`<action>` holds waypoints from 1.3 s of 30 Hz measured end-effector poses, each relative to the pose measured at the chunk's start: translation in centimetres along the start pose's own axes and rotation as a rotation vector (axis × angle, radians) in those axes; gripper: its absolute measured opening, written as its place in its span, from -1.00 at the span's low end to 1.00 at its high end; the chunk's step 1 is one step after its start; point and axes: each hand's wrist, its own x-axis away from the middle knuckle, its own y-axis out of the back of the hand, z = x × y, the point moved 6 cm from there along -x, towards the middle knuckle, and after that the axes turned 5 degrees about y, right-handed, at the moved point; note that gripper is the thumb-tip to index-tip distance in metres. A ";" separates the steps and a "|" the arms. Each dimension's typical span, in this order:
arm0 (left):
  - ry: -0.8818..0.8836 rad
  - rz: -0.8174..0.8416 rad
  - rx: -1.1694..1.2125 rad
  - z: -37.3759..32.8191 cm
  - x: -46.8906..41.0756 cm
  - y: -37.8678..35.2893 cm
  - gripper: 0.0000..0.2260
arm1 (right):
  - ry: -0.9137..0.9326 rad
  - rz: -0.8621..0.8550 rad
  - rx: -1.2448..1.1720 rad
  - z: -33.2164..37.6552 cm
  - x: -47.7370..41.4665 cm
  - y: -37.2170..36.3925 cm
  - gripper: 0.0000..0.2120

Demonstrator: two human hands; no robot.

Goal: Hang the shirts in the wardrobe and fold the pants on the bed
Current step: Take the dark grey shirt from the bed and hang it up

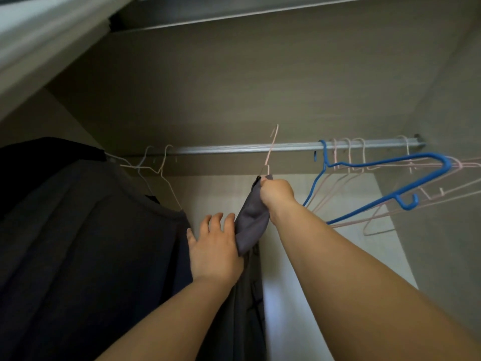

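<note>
**Hanger hook raised to the rail, not yet seated**

The grey shirt (251,225) is held up inside the wardrobe (234,87), gripped at its collar by the right hand (276,194). The fingers of that hand are clenched round the cloth and the neck of the pink hanger (272,149). The hanger's wire stem runs nearly upright from the fist, tilted slightly right. It crosses the front of the rail (221,149), and its hook tip shows above the rail's top edge. The rail lies horizontally, straight above and just beyond the fist, so the hook appears to need only a carry over it and a lowering. The right arm is stretched up and forward and is clearly the nearer to the rail.

The left hand (213,246) is lower, its fingers released and spread against the dark garments (91,230); its edge touches the grey shirt. A gap on the rail is thereby kept between these garments and the blue hanger (390,178) to the right.
</note>
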 end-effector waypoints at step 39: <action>0.090 -0.150 -0.145 13.9 -0.2 5.2 -0.22 | 0.275 0.463 0.065 5.7 4.9 -16.1 -0.54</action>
